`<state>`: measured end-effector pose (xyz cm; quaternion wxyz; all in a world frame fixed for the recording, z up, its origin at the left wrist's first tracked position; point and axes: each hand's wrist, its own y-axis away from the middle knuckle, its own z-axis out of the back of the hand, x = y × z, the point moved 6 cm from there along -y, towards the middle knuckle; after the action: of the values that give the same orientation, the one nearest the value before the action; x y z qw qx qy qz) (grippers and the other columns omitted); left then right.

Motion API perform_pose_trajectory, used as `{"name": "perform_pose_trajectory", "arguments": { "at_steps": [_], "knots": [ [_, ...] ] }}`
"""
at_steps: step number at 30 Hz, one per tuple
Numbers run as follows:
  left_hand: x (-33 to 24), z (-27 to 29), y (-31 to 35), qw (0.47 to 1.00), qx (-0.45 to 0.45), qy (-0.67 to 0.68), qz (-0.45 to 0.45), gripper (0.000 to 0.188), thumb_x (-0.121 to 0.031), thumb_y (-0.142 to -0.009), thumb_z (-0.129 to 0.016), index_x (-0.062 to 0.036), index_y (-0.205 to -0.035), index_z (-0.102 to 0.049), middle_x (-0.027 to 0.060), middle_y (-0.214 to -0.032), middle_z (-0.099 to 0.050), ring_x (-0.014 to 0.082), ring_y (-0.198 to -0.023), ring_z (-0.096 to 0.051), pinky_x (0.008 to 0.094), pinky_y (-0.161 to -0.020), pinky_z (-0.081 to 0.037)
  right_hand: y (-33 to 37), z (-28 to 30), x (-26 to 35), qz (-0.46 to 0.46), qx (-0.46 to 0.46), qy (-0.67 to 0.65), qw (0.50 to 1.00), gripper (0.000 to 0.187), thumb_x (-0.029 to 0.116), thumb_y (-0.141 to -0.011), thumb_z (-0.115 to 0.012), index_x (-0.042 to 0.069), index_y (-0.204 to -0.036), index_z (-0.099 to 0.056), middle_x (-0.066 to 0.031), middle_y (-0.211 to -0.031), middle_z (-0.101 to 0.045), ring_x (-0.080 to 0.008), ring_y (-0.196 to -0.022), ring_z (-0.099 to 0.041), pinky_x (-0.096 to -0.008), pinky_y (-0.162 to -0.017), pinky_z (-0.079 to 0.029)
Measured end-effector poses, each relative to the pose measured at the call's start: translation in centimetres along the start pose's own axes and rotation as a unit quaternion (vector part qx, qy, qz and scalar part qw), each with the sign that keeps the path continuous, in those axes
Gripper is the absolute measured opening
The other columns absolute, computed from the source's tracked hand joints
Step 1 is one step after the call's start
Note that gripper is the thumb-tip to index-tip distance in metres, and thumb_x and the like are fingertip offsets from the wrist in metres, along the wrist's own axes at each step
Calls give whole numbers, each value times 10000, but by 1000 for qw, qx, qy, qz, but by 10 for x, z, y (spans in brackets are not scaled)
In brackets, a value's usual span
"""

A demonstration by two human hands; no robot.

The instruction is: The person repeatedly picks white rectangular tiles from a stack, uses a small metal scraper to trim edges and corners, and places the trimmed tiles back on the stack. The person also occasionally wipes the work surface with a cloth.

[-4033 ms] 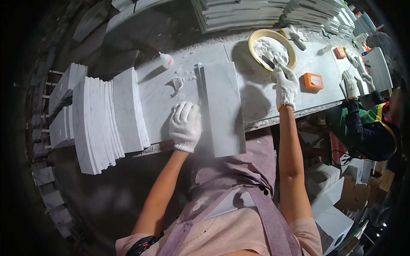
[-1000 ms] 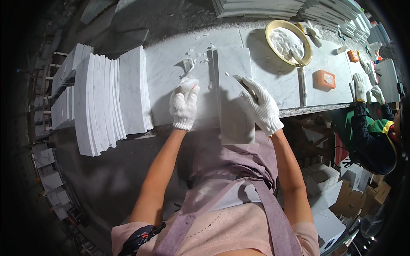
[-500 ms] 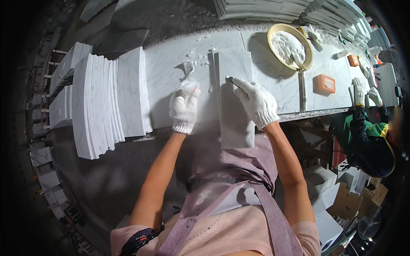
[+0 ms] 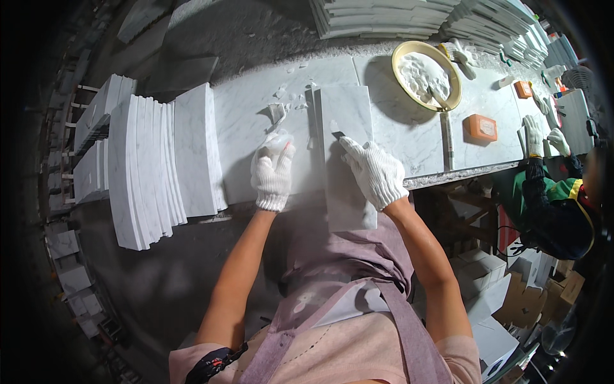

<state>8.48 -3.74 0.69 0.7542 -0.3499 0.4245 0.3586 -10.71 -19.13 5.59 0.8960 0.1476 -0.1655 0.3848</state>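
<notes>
A long white-and-grey marble tile [image 4: 348, 192] lies lengthwise before me, its near end jutting past the bench edge. My right hand [image 4: 375, 171], in a white knit glove, rests over its right side and pinches a small dark scraper blade [image 4: 338, 135] against the tile's face. Just above the blade is a whitish smear of paste [image 4: 334, 126]. Left of the tile, my gloved left hand [image 4: 273, 171] is closed around a translucent, plastic-looking thing [image 4: 279, 139] with a red spot; its exact kind is unclear. Beyond that hand sits a crumpled whitish scrap [image 4: 277, 113].
Marble tiles stand in a row [image 4: 150, 169] at the left; more stacks [image 4: 384, 16] line the back. A yellow bowl [image 4: 456, 96] of white powder or paste and an orange box [image 4: 481, 127] are to the right. A co-worker's gloved hands [image 4: 534, 136] are at the far right.
My right hand and the blade have come slightly toward me along the tile, and more of the blade shows. My left hand keeps its hold. The whole view has shifted a little.
</notes>
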Motion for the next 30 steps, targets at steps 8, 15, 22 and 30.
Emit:
{"name": "perform_pose_trajectory", "arguments": {
  "at_steps": [8, 15, 22, 30],
  "knots": [
    [-1, 1, 0, 1000, 13, 14, -12, 306, -231, -952, -811, -23, -1166, -743, 114, -1110, -769, 224, -1019, -730, 374, -937, -548, -9, 7, -6, 9, -56, -141, 988, 409, 237, -1031, -632, 248, -1438, -661, -155, -984, -720, -373, -866, -716, -474, -753, -566],
    [1, -1, -1, 999, 27, 33, -24, 300, -210, -944, -816, -30, -1173, -745, 113, -1168, -771, 233, -1080, -730, 377, -979, -541, -12, -2, 4, 18, -36, -16, 999, 400, 313, -1032, -636, 237, -1424, -660, -160, -928, -701, -371, -817, -711, -474, -704, -565],
    [8, -1, 0, 1000, 23, -17, -6, 315, -216, -940, -813, -40, -1193, -748, 129, -1225, -763, 251, -1126, -721, 373, -1014, -531, 11, -1, -4, 0, -13, -52, 999, 385, 304, -1033, -628, 250, -1412, -671, -162, -896, -702, -383, -806, -714, -488, -701, -561],
    [8, -1, 1, 998, 23, -47, 22, 332, -245, -957, -795, -43, -1215, -739, 151, -1231, -753, 278, -1126, -716, 398, -1011, -528, -15, 1, 4, 2, -81, -90, 993, 394, 294, -1031, -624, 287, -1423, -657, -169, -921, -715, -386, -839, -718, -500, -717, -564]
  ]
}}
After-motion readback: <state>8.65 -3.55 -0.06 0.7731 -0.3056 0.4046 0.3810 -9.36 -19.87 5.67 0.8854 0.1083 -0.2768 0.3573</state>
